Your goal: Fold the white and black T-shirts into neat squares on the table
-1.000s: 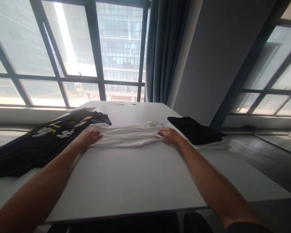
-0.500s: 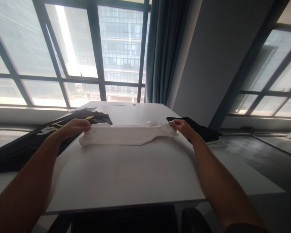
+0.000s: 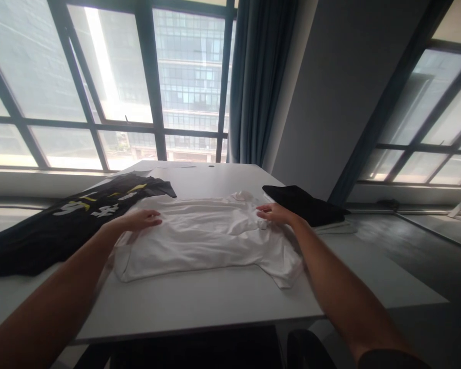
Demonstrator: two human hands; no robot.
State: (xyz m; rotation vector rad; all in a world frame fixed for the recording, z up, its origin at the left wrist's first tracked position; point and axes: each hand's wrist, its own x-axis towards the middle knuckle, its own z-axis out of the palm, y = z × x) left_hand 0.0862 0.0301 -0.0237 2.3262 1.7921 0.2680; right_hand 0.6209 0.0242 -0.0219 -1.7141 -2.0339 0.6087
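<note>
A white T-shirt (image 3: 200,238) lies spread sideways across the table, its surface wrinkled and a sleeve pointing to the near right. My left hand (image 3: 141,220) is over the shirt's left part, fingers stretched out and holding nothing. At the collar end on the right, my right hand (image 3: 272,212) hovers at or just above the cloth with its fingers apart. Whether either hand touches the fabric I cannot tell.
A black garment with white and yellow print (image 3: 72,220) lies on the left. Folded dark and light clothes (image 3: 305,202) are stacked on the right. The white table (image 3: 200,302) has its near edge above a dark chair (image 3: 307,348). Windows and a blue curtain (image 3: 249,82) stand behind.
The shirt was held up between both hands as a narrow band; now it lies flat, reaching nearer to me. Both hands have let go and moved inward and slightly down.
</note>
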